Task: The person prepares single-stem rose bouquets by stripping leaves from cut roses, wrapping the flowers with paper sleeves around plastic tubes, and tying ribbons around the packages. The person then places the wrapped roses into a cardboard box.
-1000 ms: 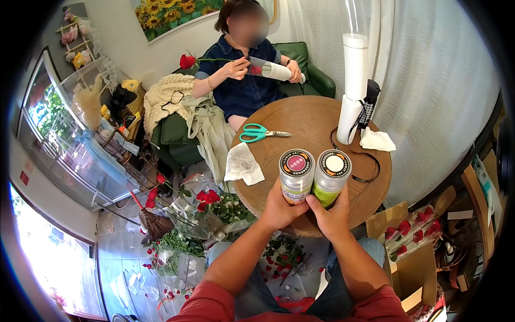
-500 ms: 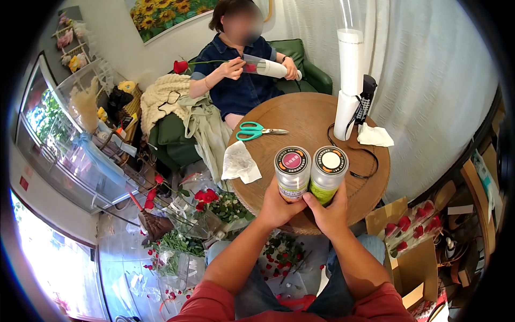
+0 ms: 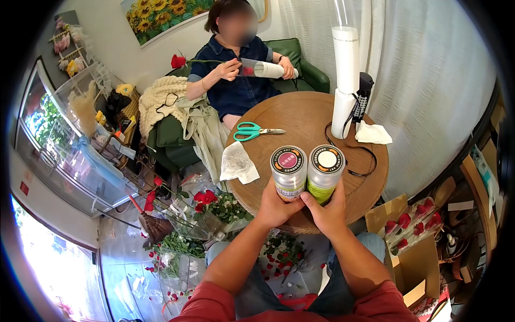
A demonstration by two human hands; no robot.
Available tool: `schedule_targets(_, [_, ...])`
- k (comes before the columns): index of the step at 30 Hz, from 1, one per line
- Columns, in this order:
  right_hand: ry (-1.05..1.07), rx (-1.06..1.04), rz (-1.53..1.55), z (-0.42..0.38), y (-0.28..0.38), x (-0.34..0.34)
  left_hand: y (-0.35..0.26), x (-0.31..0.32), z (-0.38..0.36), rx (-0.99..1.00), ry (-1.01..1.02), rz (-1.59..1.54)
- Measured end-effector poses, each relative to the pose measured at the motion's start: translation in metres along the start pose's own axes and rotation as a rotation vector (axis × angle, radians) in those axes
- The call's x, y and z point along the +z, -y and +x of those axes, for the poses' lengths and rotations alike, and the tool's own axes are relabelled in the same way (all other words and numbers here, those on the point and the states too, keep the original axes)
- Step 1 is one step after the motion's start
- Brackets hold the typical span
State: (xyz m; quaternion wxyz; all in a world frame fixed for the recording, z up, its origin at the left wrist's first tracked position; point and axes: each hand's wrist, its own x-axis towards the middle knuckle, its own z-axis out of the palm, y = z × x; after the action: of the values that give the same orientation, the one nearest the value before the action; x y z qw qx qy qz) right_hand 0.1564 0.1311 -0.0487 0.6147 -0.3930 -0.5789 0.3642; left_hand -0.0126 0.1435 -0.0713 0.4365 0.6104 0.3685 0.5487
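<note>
Side by side over the front of the round wooden table, I hold two cans with clear plastic tops and round black labels. My left hand (image 3: 279, 208) wraps around the can with the purple-centred label (image 3: 288, 160). Closed round the other can, with the white-centred label (image 3: 327, 158) and a green lower part, is my right hand (image 3: 326, 212). The cans are upright, tilted slightly, and touch or nearly touch. Teal-handled scissors (image 3: 257, 131) lie beyond them, and a crumpled white tissue (image 3: 237, 163) is at the table's left edge.
Across the table (image 3: 292, 115), a person (image 3: 236, 80) holds a red rose (image 3: 178, 61) and a clear-and-white sleeve. A tall white roll (image 3: 344, 64), black bottle (image 3: 365, 88) and strap stand right. Roses (image 3: 206, 198) crowd the floor; a cardboard box (image 3: 410, 263) sits right.
The whole view has shifted slightly. Both hands still hold the two cans, whose tops now show a little farther apart. The other person's rose and sleeve are held much as before.
</note>
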Motion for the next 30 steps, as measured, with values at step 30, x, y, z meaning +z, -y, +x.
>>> schedule_targets(30, [0.002, 0.01, -0.01, -0.0004, 0.001, -0.0008, 0.0004, 0.0003, 0.0002, -0.03, -0.005, -0.021])
